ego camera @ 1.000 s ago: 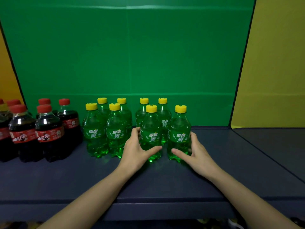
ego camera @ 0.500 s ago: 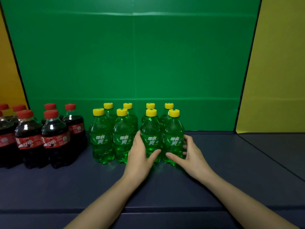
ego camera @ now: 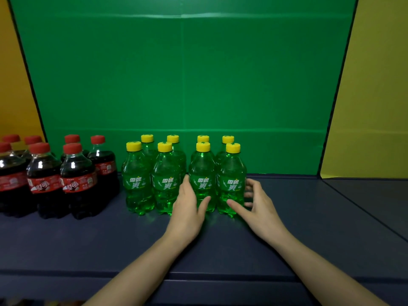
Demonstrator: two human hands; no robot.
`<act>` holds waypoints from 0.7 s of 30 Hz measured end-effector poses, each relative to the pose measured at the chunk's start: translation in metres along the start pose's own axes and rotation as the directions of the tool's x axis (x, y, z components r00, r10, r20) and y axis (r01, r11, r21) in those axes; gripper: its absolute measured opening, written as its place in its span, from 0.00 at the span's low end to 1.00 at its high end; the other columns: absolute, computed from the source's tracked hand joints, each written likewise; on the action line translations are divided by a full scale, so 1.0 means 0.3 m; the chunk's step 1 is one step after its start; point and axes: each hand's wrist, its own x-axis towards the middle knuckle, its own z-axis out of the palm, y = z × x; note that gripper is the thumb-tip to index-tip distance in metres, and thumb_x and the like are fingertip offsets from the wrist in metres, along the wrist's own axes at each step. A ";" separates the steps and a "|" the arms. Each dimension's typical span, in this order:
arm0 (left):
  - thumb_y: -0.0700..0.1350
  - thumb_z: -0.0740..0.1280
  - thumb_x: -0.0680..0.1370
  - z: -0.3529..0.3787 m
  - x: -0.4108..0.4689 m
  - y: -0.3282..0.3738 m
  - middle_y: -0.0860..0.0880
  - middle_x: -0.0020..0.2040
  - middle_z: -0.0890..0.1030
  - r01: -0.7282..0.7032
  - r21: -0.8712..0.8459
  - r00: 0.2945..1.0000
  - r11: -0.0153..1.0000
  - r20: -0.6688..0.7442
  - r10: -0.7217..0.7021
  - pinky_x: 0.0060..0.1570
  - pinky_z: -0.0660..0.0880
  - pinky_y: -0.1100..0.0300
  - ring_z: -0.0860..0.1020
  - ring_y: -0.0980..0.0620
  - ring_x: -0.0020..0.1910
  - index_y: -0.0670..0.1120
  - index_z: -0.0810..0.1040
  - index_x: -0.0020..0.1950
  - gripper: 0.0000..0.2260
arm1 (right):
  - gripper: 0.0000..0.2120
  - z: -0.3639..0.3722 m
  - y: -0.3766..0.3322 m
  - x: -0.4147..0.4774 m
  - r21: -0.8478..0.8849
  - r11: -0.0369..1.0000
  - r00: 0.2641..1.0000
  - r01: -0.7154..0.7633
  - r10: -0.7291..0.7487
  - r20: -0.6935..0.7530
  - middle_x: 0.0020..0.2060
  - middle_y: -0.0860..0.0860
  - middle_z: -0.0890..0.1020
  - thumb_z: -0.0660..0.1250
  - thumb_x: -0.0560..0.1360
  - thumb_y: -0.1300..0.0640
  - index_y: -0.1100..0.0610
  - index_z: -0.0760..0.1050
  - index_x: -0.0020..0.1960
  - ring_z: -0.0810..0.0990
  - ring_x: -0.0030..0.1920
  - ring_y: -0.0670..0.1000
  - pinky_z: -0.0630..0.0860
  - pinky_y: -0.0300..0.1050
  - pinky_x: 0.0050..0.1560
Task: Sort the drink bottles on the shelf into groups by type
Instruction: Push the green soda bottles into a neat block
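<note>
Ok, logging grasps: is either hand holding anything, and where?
The left hand grips one front green bottle round its lower body; right hand cups the rightmost green bottle low down, firm hold unclear.
</note>
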 end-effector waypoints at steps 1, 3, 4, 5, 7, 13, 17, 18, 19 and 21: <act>0.46 0.61 0.79 0.000 0.000 0.002 0.43 0.77 0.51 0.006 -0.001 1.000 1.000 0.004 -0.006 0.69 0.53 0.63 0.54 0.48 0.76 0.38 0.43 0.75 0.34 | 0.29 -0.001 0.001 0.000 -0.001 1.000 1.000 0.001 -0.001 0.001 0.56 0.44 0.71 0.70 0.71 0.52 0.54 0.62 0.67 0.72 0.55 0.43 0.70 0.27 0.46; 0.46 0.60 0.80 0.001 0.000 0.003 0.43 0.78 0.49 0.012 0.000 1.000 1.000 0.014 -0.012 0.70 0.52 0.63 0.52 0.49 0.76 0.39 0.42 0.75 0.33 | 0.29 -0.003 0.002 0.000 -0.004 1.000 1.000 0.003 -0.003 0.006 0.56 0.44 0.71 0.70 0.71 0.52 0.55 0.61 0.68 0.71 0.55 0.43 0.70 0.28 0.46; 0.45 0.59 0.80 0.000 -0.003 0.003 0.44 0.78 0.48 0.012 0.002 1.000 1.000 0.019 -0.012 0.70 0.51 0.64 0.51 0.49 0.76 0.39 0.41 0.75 0.33 | 0.30 -0.003 0.003 0.000 -0.005 1.000 1.000 0.007 -0.007 0.009 0.57 0.44 0.71 0.70 0.71 0.52 0.55 0.61 0.68 0.72 0.55 0.43 0.70 0.29 0.47; 0.45 0.59 0.80 -0.004 -0.010 0.003 0.44 0.78 0.47 0.006 -0.001 1.000 1.000 0.020 -0.006 0.70 0.49 0.65 0.50 0.50 0.76 0.40 0.40 0.75 0.33 | 0.30 -0.003 0.004 -0.001 -0.006 1.000 1.000 0.014 -0.014 0.012 0.57 0.44 0.71 0.70 0.71 0.51 0.55 0.61 0.68 0.72 0.56 0.44 0.70 0.31 0.50; 0.44 0.59 0.80 -0.017 -0.037 -0.007 0.47 0.78 0.48 -0.028 -0.011 0.999 1.000 0.018 0.028 0.69 0.48 0.67 0.50 0.52 0.76 0.41 0.41 0.76 0.32 | 0.31 -0.004 0.007 -0.003 -0.017 0.999 0.999 0.028 -0.028 0.019 0.59 0.45 0.70 0.70 0.71 0.50 0.55 0.61 0.68 0.71 0.60 0.45 0.70 0.39 0.58; 0.51 0.63 0.73 -0.166 -0.132 -0.110 0.53 0.52 0.73 -0.219 0.055 0.937 0.974 -0.266 0.226 0.54 0.69 0.66 0.74 0.55 0.53 0.44 0.73 0.57 0.16 | 0.38 -0.029 0.007 -0.009 0.017 1.000 0.998 0.001 -0.001 0.055 0.65 0.46 0.65 0.71 0.68 0.48 0.55 0.56 0.72 0.64 0.64 0.43 0.63 0.43 0.67; 0.51 0.76 0.67 -0.309 -0.072 -0.217 0.46 0.59 0.68 -0.022 0.018 0.919 1.000 -0.393 0.027 0.62 0.64 0.61 0.68 0.50 0.60 0.39 0.65 0.65 0.34 | 0.46 -0.033 -0.006 0.004 0.136 0.987 0.993 -0.089 0.076 0.094 0.72 0.50 0.61 0.73 0.62 0.44 0.53 0.54 0.73 0.63 0.69 0.47 0.61 0.43 0.68; 0.49 0.78 0.64 -0.330 -0.053 -0.235 0.45 0.64 0.66 0.053 -0.049 0.944 0.997 -0.325 -0.066 0.65 0.61 0.61 0.66 0.50 0.64 0.39 0.60 0.69 0.41 | 0.49 -0.032 -0.010 0.011 0.173 0.978 0.989 -0.117 0.098 0.114 0.73 0.50 0.60 0.73 0.59 0.43 0.52 0.53 0.73 0.61 0.70 0.49 0.61 0.44 0.69; 0.47 0.78 0.63 -0.346 -0.033 -0.240 0.45 0.68 0.64 0.108 -0.136 0.964 0.985 -0.227 -0.137 0.66 0.59 0.61 0.63 0.52 0.66 0.40 0.56 0.72 0.45 | 0.51 -0.032 -0.016 0.019 0.197 0.970 0.984 -0.143 0.119 0.129 0.73 0.50 0.59 0.73 0.57 0.42 0.50 0.52 0.74 0.60 0.72 0.50 0.60 0.46 0.70; 0.44 0.78 0.63 -0.365 0.007 -0.250 0.50 0.68 0.63 0.211 -0.311 0.974 0.927 -0.010 -0.225 0.63 0.59 0.64 0.62 0.57 0.63 0.43 0.50 0.74 0.48 | 0.54 -0.024 -0.032 0.038 0.247 0.952 0.978 -0.178 0.144 0.149 0.74 0.50 0.59 0.74 0.55 0.42 0.48 0.49 0.74 0.59 0.73 0.50 0.58 0.48 0.72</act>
